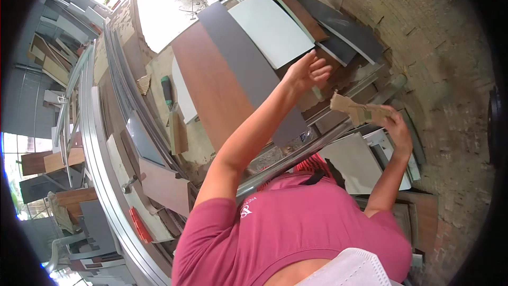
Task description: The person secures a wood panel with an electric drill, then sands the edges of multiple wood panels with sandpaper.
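With the right hand [396,125] gripping the tan, ragged-edged flat piece [349,106], best mind the pale rectangular board [271,27] near the half-open, seemingly empty left hand [307,72].

The brown wood-grain panel [209,82] is looking smooth. Right of it, the slate-grey board [243,58] is showing an even, matt face, and farther right the torn cardboard [349,107] is looking rough and papery. Left of the panel, metal rails [100,164] are gleaming and a tool handle [166,91] is showing plastic.
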Motion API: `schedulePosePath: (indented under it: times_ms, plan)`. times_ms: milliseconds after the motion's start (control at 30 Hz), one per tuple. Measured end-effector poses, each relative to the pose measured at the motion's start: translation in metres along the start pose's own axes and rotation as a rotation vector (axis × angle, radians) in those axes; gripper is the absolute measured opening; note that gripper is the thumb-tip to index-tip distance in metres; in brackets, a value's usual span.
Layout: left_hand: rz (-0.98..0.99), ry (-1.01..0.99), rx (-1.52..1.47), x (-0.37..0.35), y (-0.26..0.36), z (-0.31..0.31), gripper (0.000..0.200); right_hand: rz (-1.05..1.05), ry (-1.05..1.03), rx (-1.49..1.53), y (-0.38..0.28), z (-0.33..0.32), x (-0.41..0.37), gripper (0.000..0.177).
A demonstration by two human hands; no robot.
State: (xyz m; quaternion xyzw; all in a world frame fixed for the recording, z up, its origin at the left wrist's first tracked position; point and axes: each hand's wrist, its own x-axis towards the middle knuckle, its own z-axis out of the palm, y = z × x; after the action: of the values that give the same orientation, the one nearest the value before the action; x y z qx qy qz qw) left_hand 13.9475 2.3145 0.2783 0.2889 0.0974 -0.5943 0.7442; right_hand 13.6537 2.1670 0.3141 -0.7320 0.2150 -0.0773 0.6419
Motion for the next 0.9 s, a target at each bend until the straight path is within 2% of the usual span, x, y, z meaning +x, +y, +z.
schedulePosePath:
  times_ms: [33,67,100,167,200,300,333,367,467,533,633,700,767,800,833,900]
  plan:
    - [0.024,0.120,-0.109,0.025,-0.002,0.011,0.059,-0.053,0.063,-0.039,0.008,-0.006,-0.012,0.031]
    - [0.049,0.238,-0.220,0.047,-0.003,0.020,0.059,-0.022,0.088,0.084,0.020,-0.014,-0.022,0.032]
    - [0.048,0.236,-0.227,0.069,-0.005,0.024,0.059,0.010,0.110,0.206,0.031,-0.020,-0.032,0.033]
    - [0.138,0.286,-0.519,0.104,-0.007,0.026,0.049,0.021,0.113,0.211,0.036,-0.026,-0.051,0.037]
    - [0.057,0.361,-0.603,0.110,-0.004,0.031,0.039,0.062,0.165,0.229,0.046,-0.032,-0.061,0.037]
    - [0.088,0.378,-0.695,0.138,-0.010,0.012,0.037,0.201,0.331,0.260,0.071,-0.043,-0.077,0.037]
    - [0.137,0.391,-0.676,0.141,-0.011,0.012,0.037,0.096,0.172,0.339,0.064,-0.041,-0.069,0.036]
    - [0.183,0.404,-0.655,0.144,-0.012,0.014,0.037,0.097,0.205,0.351,0.057,-0.036,-0.066,0.035]
    - [0.283,0.478,-0.616,0.108,-0.009,0.042,0.044,0.052,0.144,0.402,0.053,-0.032,-0.046,0.034]
    - [0.327,0.454,-0.490,0.083,-0.006,0.052,0.044,-0.032,0.099,0.361,0.036,-0.022,-0.031,0.034]
    - [0.388,0.322,-0.458,0.044,0.011,0.051,0.043,-0.014,0.026,0.313,0.041,-0.027,-0.014,0.034]
    - [0.413,0.307,-0.425,0.018,0.024,0.045,0.038,-0.027,0.058,0.214,0.039,-0.018,-0.005,0.033]
    - [0.540,0.250,-0.067,-0.023,0.035,0.027,0.035,-0.011,0.121,0.262,0.026,-0.004,0.004,0.034]
    - [0.553,0.271,0.008,-0.046,0.040,0.017,0.033,-0.101,-0.032,0.379,0.026,-0.004,0.011,0.035]
    - [0.564,0.293,0.084,-0.070,0.043,0.006,0.031,-0.103,-0.037,0.366,0.026,-0.003,0.020,0.035]
    - [0.547,0.246,0.174,-0.106,0.047,-0.027,0.032,-0.176,-0.249,0.578,0.020,0.003,0.038,0.038]
